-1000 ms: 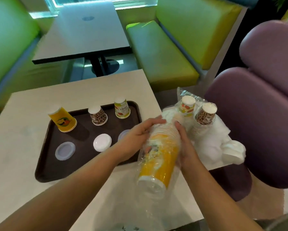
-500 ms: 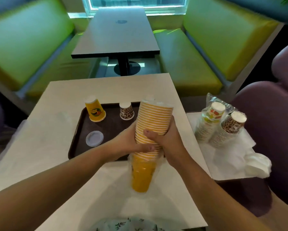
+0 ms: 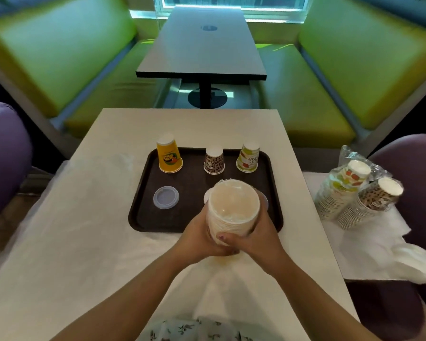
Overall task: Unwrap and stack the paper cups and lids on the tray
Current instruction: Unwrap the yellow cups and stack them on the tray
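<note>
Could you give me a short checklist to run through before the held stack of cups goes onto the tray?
1. Grip: left hand and right hand both wrap the cup stack: ok.
2. Wrapper fully off the stack: cannot tell.
3. Bare room on the tray: ok, front left.
4. Yellow cup stands upside down at back left: ok.
5. Wrapped stacks on the side table not yet opened: not ok.
</note>
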